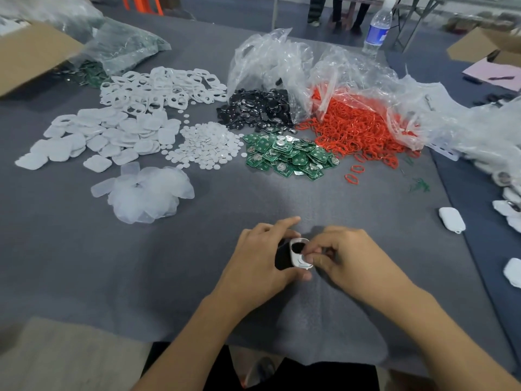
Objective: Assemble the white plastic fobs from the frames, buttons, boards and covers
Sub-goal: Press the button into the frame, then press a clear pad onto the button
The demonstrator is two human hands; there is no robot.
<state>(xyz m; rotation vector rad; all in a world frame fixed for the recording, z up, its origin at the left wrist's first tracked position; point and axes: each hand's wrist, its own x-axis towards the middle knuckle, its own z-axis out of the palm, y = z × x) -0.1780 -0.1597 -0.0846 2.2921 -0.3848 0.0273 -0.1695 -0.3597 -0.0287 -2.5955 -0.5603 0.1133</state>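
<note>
Near the table's front edge my left hand point(262, 261) grips a white fob frame point(299, 253) with a dark piece under it. My right hand point(342, 256) pinches the frame's right edge with thumb and forefinger. Farther back lie heaps of parts: white frames point(160, 86), white covers point(95, 136), small white round buttons point(205, 146), green boards point(287, 156), black pieces point(259, 111), red rings point(358, 128) and clear film pieces point(146, 193).
Grey felt point(112, 263) covers the table. Crumpled clear bags point(270, 60) stand behind the heaps. Finished white fobs point(452, 220) lie at the right edge. A water bottle point(377, 29) stands at the back, cardboard boxes point(31, 52) at both far corners.
</note>
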